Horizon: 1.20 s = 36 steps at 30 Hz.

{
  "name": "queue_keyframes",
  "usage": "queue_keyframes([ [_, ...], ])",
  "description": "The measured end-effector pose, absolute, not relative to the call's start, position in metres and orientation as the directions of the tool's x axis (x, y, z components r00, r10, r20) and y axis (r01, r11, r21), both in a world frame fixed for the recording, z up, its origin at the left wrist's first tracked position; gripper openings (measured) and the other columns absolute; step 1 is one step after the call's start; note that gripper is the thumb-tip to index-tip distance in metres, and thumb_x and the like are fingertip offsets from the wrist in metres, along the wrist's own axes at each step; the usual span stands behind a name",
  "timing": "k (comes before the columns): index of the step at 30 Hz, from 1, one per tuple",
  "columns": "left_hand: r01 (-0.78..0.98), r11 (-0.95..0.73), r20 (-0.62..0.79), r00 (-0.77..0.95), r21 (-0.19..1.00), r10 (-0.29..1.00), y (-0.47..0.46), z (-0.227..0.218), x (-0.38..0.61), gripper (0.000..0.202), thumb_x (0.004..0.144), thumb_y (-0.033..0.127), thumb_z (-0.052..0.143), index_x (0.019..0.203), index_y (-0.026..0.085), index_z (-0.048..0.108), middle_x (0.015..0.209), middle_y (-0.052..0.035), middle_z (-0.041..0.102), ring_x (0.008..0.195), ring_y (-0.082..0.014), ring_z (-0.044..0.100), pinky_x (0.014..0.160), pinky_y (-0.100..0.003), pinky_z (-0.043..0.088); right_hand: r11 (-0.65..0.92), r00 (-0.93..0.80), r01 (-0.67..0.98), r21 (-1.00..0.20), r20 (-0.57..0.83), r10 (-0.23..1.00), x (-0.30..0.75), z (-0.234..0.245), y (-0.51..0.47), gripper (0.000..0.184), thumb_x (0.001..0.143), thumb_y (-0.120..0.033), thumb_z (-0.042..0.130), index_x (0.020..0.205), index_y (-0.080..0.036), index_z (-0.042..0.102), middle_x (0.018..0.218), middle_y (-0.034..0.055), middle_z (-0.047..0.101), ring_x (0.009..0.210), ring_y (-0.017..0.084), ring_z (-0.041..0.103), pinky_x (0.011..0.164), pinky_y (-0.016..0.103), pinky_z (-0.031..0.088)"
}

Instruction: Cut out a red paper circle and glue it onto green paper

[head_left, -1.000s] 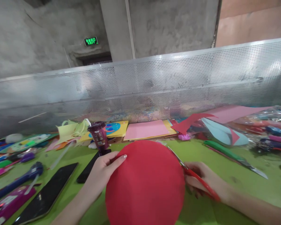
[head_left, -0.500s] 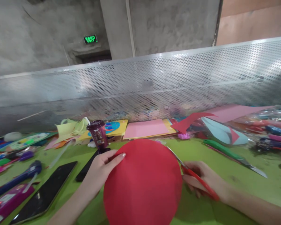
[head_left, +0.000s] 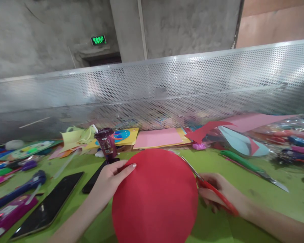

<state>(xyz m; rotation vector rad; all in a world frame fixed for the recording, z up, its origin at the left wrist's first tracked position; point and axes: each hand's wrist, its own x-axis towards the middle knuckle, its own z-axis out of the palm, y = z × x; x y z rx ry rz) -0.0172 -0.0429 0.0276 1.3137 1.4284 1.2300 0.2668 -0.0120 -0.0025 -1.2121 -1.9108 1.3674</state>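
Red disc (head_left: 155,199): paper-like, matt, smooth face. Red-handled scissors (head_left: 219,196): bare metal blades; handles look like smooth plastic. Green-handled tool (head_left: 243,162): metal blade with a soft shine, handle apparently plastic. Perforated panel (head_left: 205,77): bare metal, semi-gloss, blurred highlights. Wall (head_left: 182,27): rough, matt, resembles raw concrete. Black phone (head_left: 48,206): glossy, smooth, glass-like front. Purple cup (head_left: 107,145): shiny, lid apparently plastic. Pink sheet (head_left: 159,137): matt paper. Clear wrapping (head_left: 273,130): crinkled, glossy plastic film. Table (head_left: 210,162): smooth green surface, low sheen, faintly smudged.
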Motion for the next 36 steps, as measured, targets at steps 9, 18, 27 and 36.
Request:
queue_keyframes([
  [9, 0.187, -0.021, 0.041, -0.1, 0.982, 0.994, -0.0438, 0.0272, -0.0184, 0.036, 0.069, 0.04, 0.057, 0.1, 0.024, 0.061, 0.085, -0.0016, 0.068, 0.073, -0.0195, 0.061, 0.06, -0.024, 0.045, 0.111, -0.504, 0.374, -0.921, -0.101, 0.858, 0.2673, -0.0038, -0.0112, 0.016, 0.073, -0.031, 0.048, 0.071, -0.015, 0.049, 0.052, -0.0043, 0.051, 0.041, 0.006, 0.046, 0.04, 0.016, 0.039],
  [18, 0.183, -0.007, 0.027, -0.107, 0.983, 0.994, -0.0415, 0.0247, -0.0205, 0.037, 0.069, 0.04, 0.058, 0.102, 0.023, 0.06, 0.08, -0.0008, 0.068, 0.075, -0.0204, 0.061, 0.061, -0.024, 0.045, 0.114, -0.501, 0.397, -0.911, -0.111, 0.858, 0.2673, -0.0035, -0.0115, 0.016, 0.075, -0.031, 0.047, 0.07, -0.015, 0.048, 0.051, -0.0045, 0.049, 0.04, 0.005, 0.045, 0.04, 0.016, 0.038],
  [27, 0.175, -0.013, 0.031, -0.097, 0.985, 0.995, -0.0434, 0.0251, -0.0209, 0.038, 0.069, 0.04, 0.058, 0.104, 0.024, 0.059, 0.087, -0.002, 0.068, 0.075, -0.021, 0.061, 0.062, -0.026, 0.046, 0.136, -0.504, 0.397, -0.908, -0.092, 0.859, 0.2656, -0.0035, -0.0112, 0.014, 0.074, -0.027, 0.046, 0.065, -0.016, 0.045, 0.049, -0.0054, 0.046, 0.04, 0.006, 0.044, 0.04, 0.016, 0.04],
  [36, 0.215, -0.025, 0.048, -0.102, 0.976, 0.994, -0.0435, 0.0269, -0.0205, 0.038, 0.069, 0.041, 0.057, 0.103, 0.023, 0.06, 0.083, -0.0018, 0.068, 0.076, -0.021, 0.061, 0.062, -0.025, 0.046, 0.169, -0.498, 0.417, -0.893, -0.069, 0.864, 0.2672, -0.0074, -0.0096, 0.015, 0.076, -0.027, 0.045, 0.065, -0.016, 0.045, 0.048, -0.0059, 0.044, 0.04, 0.006, 0.044, 0.04, 0.017, 0.038],
])
